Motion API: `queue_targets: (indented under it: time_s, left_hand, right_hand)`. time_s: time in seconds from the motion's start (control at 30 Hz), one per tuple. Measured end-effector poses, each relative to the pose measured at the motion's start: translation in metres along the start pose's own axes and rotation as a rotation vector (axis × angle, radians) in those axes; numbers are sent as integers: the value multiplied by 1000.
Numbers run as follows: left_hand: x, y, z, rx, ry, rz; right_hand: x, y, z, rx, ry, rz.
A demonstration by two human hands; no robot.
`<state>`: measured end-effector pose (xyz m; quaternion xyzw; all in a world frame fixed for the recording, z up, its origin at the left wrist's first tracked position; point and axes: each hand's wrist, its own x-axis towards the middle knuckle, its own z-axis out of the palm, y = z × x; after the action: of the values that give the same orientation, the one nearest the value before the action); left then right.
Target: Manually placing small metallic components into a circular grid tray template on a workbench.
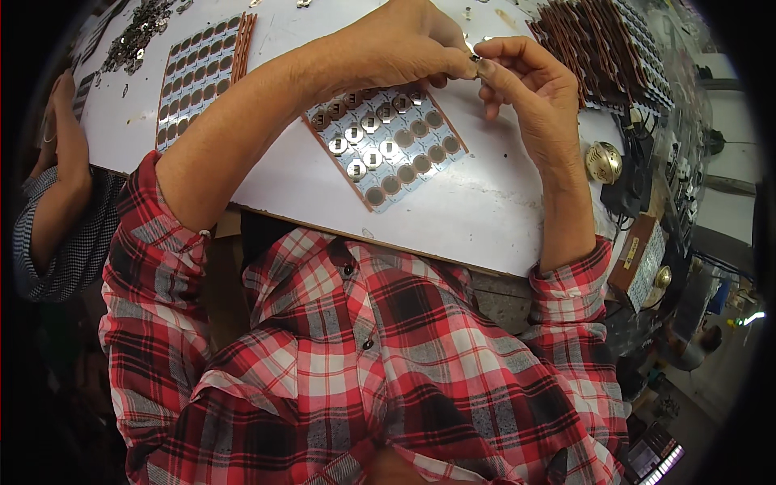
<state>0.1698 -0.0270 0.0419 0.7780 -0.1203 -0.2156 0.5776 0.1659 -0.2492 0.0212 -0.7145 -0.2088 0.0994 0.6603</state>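
Observation:
My left hand [408,48] reaches across the table, its thumb and fingers pinched together. Against it, my right hand [529,85] is closed at the thumb and forefinger, its other fingers loosely curled. Between the two sets of fingertips is a small shiny metal piece [474,57], mostly covered by them. Just below my hands lies a light blue panel [414,184] with rows of round dark pads. Silvery metal clips [356,169] sit on the pads of its left and upper part; the pads toward the lower right are bare. My left hand hides part of the panel's far edge.
A similar panel [196,69] lies to the left, near a heap of loose metal clips [139,40]. Stacked panels [602,52] stand at the far right. A round brass-coloured metal object [603,162] sits at the right edge. Another person's arm [69,153] rests at the left.

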Motion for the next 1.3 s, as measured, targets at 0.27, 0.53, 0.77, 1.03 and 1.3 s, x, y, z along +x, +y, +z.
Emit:
queue_targets:
  time_s: [0.27, 0.53, 0.77, 1.03, 1.3]
  left_hand:
    - [-3, 5, -2, 170, 89, 39]
    - [-5, 16, 9, 296, 221, 112]
    - [1, -5, 2, 515, 337, 291]
    - [-6, -3, -5, 516, 259, 288]
    - [-6, -15, -14, -189, 227, 111]
  right_hand:
    - [-1, 1, 6, -6, 15, -14]
    - [-8, -6, 22, -270, 186, -217]
    - [-7, -18, 5, 424, 34, 274]
    - [-11, 3, 13, -583, -26, -63]
    - [-11, -2, 16, -423, 141, -76]
